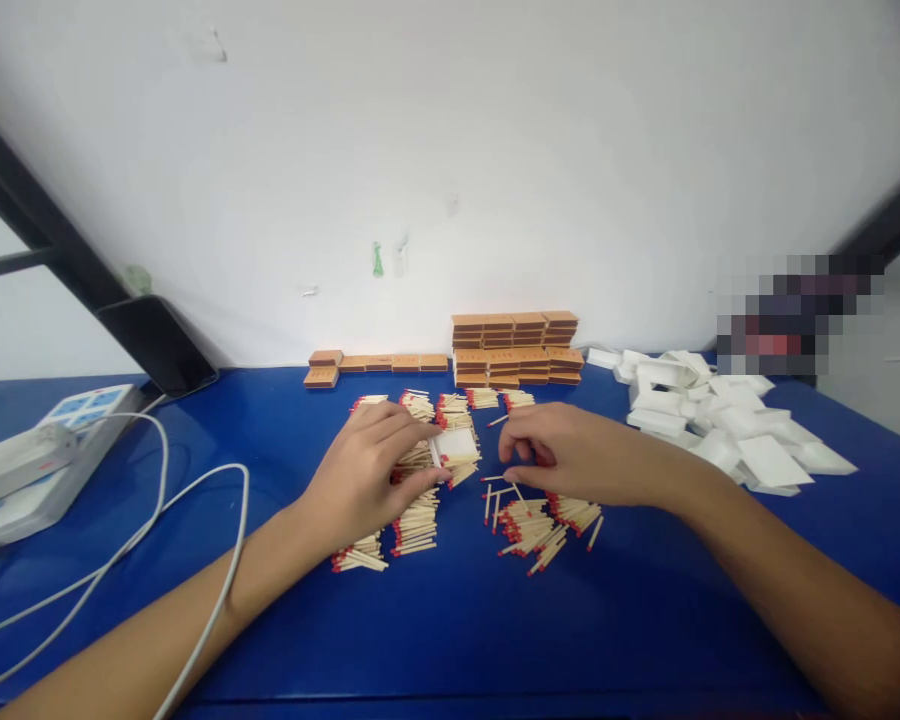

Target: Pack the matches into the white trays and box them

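Note:
My left hand (379, 465) grips a small white matchbox tray (457, 445) between thumb and fingers. Some matches show along the tray's near edge. Under and around this hand lie rows of red-tipped matches (416, 525), partly covered by it. My right hand (562, 450) hovers palm down over another heap of matches (529, 530), its fingers curled and a gap between thumb and forefinger. Several single matches (487, 505) lie scattered just below its fingertips. Red match heads show in the gap beneath the hand, and its palm is hidden.
Orange-brown matchboxes (516, 360) are stacked against the wall, with a low row (394, 363) to their left. White empty trays (720, 420) are heaped at the right. White cables (240, 500) loop across my left forearm, near a power strip (22, 465) on a box.

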Tool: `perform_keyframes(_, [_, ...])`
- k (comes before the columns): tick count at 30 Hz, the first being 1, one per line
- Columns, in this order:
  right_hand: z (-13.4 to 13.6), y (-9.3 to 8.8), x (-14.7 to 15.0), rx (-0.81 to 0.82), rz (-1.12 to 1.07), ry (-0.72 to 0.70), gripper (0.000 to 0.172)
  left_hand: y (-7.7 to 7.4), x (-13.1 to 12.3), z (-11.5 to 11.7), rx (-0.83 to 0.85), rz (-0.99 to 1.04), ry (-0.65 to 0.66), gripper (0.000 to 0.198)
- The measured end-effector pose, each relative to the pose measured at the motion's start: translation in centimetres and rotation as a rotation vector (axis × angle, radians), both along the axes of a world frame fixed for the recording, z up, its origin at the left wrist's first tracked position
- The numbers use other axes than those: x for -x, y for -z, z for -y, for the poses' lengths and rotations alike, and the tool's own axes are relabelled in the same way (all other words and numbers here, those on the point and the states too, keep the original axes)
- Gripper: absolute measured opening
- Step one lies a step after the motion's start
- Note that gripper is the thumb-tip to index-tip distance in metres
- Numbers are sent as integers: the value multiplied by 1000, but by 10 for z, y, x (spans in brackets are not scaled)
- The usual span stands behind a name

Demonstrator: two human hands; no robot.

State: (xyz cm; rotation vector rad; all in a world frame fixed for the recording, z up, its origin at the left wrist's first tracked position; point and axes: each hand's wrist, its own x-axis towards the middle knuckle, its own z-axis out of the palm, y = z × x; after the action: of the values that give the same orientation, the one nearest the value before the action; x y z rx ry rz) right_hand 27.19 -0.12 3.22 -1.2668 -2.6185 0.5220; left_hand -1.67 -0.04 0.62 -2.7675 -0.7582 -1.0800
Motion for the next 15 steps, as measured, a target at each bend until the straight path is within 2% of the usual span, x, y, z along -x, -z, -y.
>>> perform_keyframes(3, [0, 3, 2, 98, 61, -5, 11, 0, 0, 0, -3, 2, -3, 32])
perform_keyframes(6, [4, 3, 7, 164, 101, 33, 1, 0, 0, 1, -8, -6, -10, 34])
perform_keyframes(8, [5, 3, 9, 191, 113, 47, 7, 0, 0, 1, -12, -6, -11, 34])
perform_keyframes(12, [4, 5, 6, 148, 123, 27, 12, 0, 1, 1, -5, -7, -15, 33])
perform_keyframes(15, [3, 5, 1, 57, 91, 17, 15, 1, 1, 0, 17, -25, -27, 34])
